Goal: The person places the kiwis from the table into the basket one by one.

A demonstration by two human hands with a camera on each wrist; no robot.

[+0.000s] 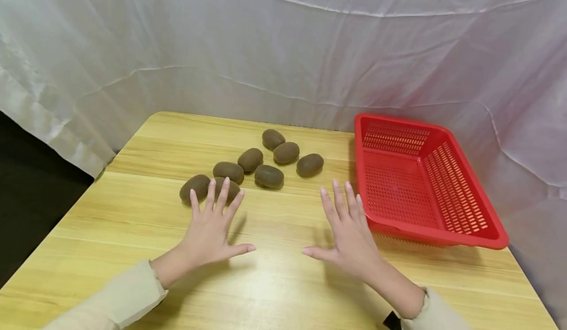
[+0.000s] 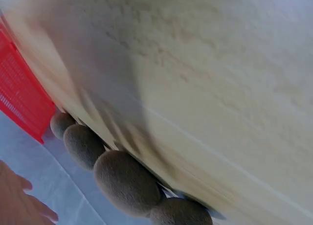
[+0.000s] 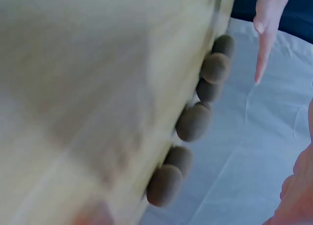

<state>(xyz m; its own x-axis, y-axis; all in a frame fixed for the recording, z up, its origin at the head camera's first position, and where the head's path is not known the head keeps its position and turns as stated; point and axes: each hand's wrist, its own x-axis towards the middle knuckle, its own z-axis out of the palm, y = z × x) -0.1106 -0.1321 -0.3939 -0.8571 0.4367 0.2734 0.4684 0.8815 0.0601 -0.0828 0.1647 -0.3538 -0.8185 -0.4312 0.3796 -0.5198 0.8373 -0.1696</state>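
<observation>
Several brown kiwifruit (image 1: 268, 176) lie in a loose group on the table, left of a red plastic basket (image 1: 412, 230). My left hand (image 1: 207, 236) hovers with fingers spread and straight; from the head view its fingertips overlap a kiwifruit (image 1: 227, 191) at the near left of the group, partly hiding it. Spread in the same way, my right hand (image 1: 353, 239) is over the table just left of the basket, holding nothing. A row of kiwifruit (image 2: 126, 182) shows close up in the left wrist view. The right wrist view also has kiwifruit (image 3: 194, 121), with the left hand behind them.
The light wood-grain table (image 1: 274, 281) carries both fruit and basket. Inside the basket only its slotted walls and mesh floor show. A white curtain (image 1: 248, 40) hangs behind the table's far edge, and a dark area (image 1: 35, 187) lies beyond its left side.
</observation>
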